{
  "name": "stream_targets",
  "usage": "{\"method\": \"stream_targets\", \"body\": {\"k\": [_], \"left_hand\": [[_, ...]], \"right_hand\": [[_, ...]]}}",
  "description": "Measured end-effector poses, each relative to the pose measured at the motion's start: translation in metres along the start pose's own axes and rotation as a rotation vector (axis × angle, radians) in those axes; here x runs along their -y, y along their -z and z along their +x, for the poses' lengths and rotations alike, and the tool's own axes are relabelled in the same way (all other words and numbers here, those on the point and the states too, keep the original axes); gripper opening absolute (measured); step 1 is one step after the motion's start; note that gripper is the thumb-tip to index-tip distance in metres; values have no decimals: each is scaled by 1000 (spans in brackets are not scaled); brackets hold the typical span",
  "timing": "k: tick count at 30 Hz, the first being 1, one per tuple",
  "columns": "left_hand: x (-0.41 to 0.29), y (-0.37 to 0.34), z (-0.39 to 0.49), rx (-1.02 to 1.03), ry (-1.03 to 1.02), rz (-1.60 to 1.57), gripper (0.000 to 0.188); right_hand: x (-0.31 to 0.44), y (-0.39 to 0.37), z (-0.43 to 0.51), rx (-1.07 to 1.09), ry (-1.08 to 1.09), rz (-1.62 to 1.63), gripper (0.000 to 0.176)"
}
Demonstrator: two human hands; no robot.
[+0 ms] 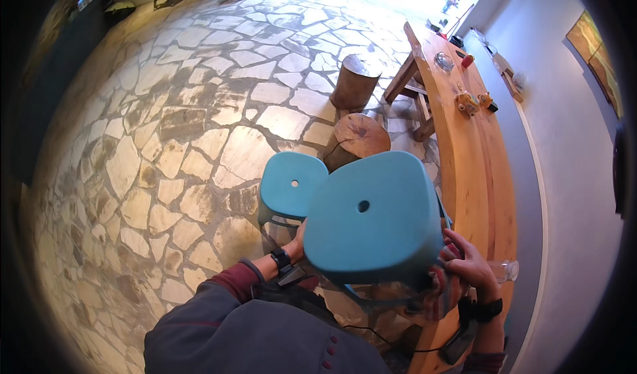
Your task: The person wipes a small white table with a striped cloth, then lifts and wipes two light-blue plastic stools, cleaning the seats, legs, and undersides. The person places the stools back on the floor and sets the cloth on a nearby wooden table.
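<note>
A teal plastic stool [373, 210] with a hole in its seat is raised in front of me. My left hand [297, 242] grips its left side, the fingers partly hidden behind the seat. At its right side is my right hand [468, 262], with a striped cloth [438, 292] held against the stool's edge and leg. Beyond the left edge, a second teal stool [292, 185] stands on the stone floor, partly covered by the raised one.
Two log stumps [361, 135] [356, 83] stand ahead. Along the right runs a long wooden table [463, 165] bearing a glass dish [443, 61], small toy-like objects [467, 103] and a clear cup [508, 270]. A black cable [368, 328] hangs near my body.
</note>
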State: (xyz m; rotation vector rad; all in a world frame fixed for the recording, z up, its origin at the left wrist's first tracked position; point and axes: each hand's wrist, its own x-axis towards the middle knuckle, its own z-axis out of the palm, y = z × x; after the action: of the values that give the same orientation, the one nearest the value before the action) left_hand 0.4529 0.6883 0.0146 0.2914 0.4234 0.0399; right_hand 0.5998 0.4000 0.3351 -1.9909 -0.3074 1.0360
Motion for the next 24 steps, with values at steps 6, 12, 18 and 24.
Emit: {"method": "stream_targets", "body": {"k": [6, 12, 18, 24], "left_hand": [[-59, -76, -33, 153, -130, 274, 46], [-138, -164, -79, 168, -508, 565, 46], [-191, -160, -74, -6, -462, 515, 50], [-223, -77, -24, -85, -494, 548, 50]], "right_hand": [[29, -19, -50, -108, 79, -15, 60], [39, -36, -62, -168, 279, 326, 57], [-7, -51, 32, -35, 265, 301, 54], [-59, -98, 155, 89, 262, 340, 47]]}}
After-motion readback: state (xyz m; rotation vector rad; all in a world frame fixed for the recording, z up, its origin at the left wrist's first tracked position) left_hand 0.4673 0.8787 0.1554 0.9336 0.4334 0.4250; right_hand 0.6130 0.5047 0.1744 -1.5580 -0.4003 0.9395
